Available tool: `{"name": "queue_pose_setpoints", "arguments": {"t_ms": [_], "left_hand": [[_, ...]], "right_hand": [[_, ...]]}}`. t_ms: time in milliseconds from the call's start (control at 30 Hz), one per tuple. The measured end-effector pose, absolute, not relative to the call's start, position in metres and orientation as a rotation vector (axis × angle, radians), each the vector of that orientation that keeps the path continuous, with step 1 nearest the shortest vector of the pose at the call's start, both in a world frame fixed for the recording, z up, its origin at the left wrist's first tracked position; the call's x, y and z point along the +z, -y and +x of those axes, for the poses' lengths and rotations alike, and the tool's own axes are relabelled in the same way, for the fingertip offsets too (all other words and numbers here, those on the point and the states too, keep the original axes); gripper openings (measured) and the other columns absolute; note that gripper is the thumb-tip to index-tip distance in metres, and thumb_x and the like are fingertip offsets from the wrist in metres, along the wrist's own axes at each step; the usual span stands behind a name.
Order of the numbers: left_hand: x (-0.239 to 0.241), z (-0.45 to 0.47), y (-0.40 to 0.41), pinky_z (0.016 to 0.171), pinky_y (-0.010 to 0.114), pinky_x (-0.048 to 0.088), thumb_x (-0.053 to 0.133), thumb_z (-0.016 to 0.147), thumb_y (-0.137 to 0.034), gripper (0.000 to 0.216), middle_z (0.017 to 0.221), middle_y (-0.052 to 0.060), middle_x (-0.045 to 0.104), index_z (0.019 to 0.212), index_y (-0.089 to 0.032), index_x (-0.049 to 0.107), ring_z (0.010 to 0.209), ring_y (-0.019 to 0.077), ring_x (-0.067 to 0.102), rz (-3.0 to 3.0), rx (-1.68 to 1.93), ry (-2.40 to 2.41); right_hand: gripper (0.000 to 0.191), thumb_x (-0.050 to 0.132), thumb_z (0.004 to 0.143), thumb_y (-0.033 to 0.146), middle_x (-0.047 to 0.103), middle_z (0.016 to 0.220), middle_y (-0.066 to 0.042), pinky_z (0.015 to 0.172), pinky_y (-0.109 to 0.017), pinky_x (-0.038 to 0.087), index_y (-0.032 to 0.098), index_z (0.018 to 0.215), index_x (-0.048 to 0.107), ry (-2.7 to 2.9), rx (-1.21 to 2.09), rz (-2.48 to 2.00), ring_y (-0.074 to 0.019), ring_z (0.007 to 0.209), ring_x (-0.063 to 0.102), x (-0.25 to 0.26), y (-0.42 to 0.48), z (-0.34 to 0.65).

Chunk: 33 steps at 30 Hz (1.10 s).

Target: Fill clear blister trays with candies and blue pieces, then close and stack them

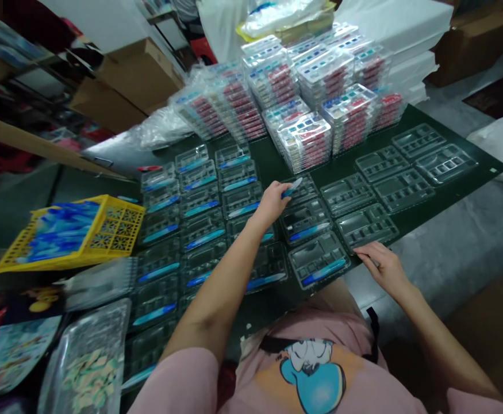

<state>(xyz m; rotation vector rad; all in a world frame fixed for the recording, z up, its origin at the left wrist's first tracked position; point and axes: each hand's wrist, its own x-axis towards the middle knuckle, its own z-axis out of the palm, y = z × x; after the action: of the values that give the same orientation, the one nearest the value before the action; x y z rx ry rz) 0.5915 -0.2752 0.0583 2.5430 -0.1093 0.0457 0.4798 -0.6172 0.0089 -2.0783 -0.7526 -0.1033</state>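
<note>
My left hand [272, 202] is stretched out over the dark green table [458, 187], its fingers pinched on a blue-and-white pen-like stick [293, 187] held just above a clear plastic tray [305, 190]. My right hand [383, 265] rests at the table's near edge, fingers bent and touching the corner of an empty clear tray [367, 226]. Rows of clear trays cover the table; those on the left each hold one blue stick [203, 238], those on the right are empty.
A yellow basket [117, 227] of blue sticks sits at the left. Stacks of filled trays [315, 92] with red and blue items stand at the back. Cardboard boxes [139, 75] and plastic bags lie behind; printed packets [14, 351] lie at near left.
</note>
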Motion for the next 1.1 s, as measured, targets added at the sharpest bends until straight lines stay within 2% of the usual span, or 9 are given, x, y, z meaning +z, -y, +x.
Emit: {"name": "queue_pose_setpoints", "arguments": {"t_ms": [100,200,333,467,567,667,800,967,1100], "left_hand": [[0.051,0.596,0.276,0.091,0.036,0.044,0.063,0.073,-0.008,0.034,0.091,0.004,0.062,0.105,-0.02,0.066,0.091,0.022,0.058,2.582,0.032,0.12],[0.043,0.596,0.28,0.09,0.037,0.044,0.064,0.076,-0.011,0.022,0.092,0.006,0.065,0.095,-0.02,0.069,0.092,0.0231,0.059,2.59,0.036,0.112],[0.028,0.596,0.281,0.093,0.038,0.044,0.064,0.078,-0.013,0.018,0.098,0.009,0.062,0.092,-0.019,0.073,0.097,0.0245,0.058,2.549,0.045,0.128],[0.016,0.599,0.285,0.098,0.044,0.04,0.063,0.08,-0.014,0.017,0.094,0.01,0.06,0.09,-0.019,0.075,0.1,0.0274,0.055,2.509,0.058,0.11],[0.02,0.59,0.289,0.1,0.045,0.04,0.064,0.08,-0.014,0.021,0.1,0.011,0.061,0.097,-0.019,0.075,0.104,0.0281,0.055,2.501,0.083,0.088],[0.04,0.567,0.274,0.105,0.047,0.036,0.065,0.081,-0.016,0.031,0.122,0.016,0.058,0.112,-0.019,0.071,0.117,0.0302,0.052,2.463,0.18,0.124],[0.08,0.52,0.192,0.112,0.054,0.027,0.062,0.085,-0.019,0.037,0.143,0.017,0.046,0.122,-0.02,0.064,0.135,0.0324,0.038,2.5,0.431,0.004],[0.124,0.423,0.034,0.114,0.049,0.027,0.059,0.085,-0.018,0.039,0.139,0.017,0.051,0.123,-0.015,0.063,0.133,0.0287,0.043,2.647,0.631,-0.572],[0.141,0.361,-0.086,0.115,0.047,0.027,0.048,0.086,-0.013,0.042,0.136,0.019,0.054,0.126,-0.008,0.06,0.131,0.029,0.045,2.777,0.573,-0.912]], "right_hand": [[0.017,0.052,0.096,0.019,0.069,0.089,-0.006,0.076,-0.037,0.052,0.022,0.104,0.066,0.737,-0.096,-2.083,-0.0206,0.084,0.064,0.003,0.618,0.48],[0.017,0.052,0.095,0.018,0.069,0.087,-0.005,0.075,-0.037,0.052,0.023,0.104,0.066,0.736,-0.098,-2.086,-0.0204,0.083,0.063,0.001,0.617,0.48],[0.017,0.052,0.095,0.018,0.07,0.088,-0.005,0.075,-0.037,0.052,0.023,0.103,0.066,0.717,-0.107,-2.09,-0.0209,0.083,0.064,0.001,0.615,0.481],[0.017,0.053,0.095,0.018,0.07,0.087,-0.005,0.074,-0.037,0.053,0.023,0.102,0.067,0.713,-0.118,-2.09,-0.0207,0.082,0.065,0.004,0.614,0.482],[0.017,0.052,0.095,0.019,0.071,0.089,-0.005,0.075,-0.036,0.053,0.023,0.103,0.067,0.736,-0.108,-2.097,-0.0207,0.084,0.066,0.01,0.616,0.479],[0.017,0.054,0.094,0.023,0.072,0.092,-0.004,0.078,-0.036,0.054,0.024,0.103,0.068,0.782,-0.133,-2.126,-0.0215,0.085,0.068,0.014,0.618,0.473],[0.02,0.055,0.092,0.034,0.073,0.097,-0.006,0.079,-0.039,0.054,0.024,0.101,0.069,0.837,-0.224,-2.186,-0.0257,0.087,0.07,0.012,0.609,0.478],[0.025,0.052,0.092,0.042,0.073,0.096,-0.006,0.074,-0.04,0.053,0.026,0.099,0.069,0.906,-0.216,-2.221,-0.0263,0.081,0.07,0.019,0.567,0.482],[0.023,0.053,0.093,0.04,0.073,0.095,-0.004,0.079,-0.037,0.052,0.024,0.1,0.068,1.006,-0.189,-2.189,-0.0241,0.084,0.07,0.027,0.534,0.475]]}}
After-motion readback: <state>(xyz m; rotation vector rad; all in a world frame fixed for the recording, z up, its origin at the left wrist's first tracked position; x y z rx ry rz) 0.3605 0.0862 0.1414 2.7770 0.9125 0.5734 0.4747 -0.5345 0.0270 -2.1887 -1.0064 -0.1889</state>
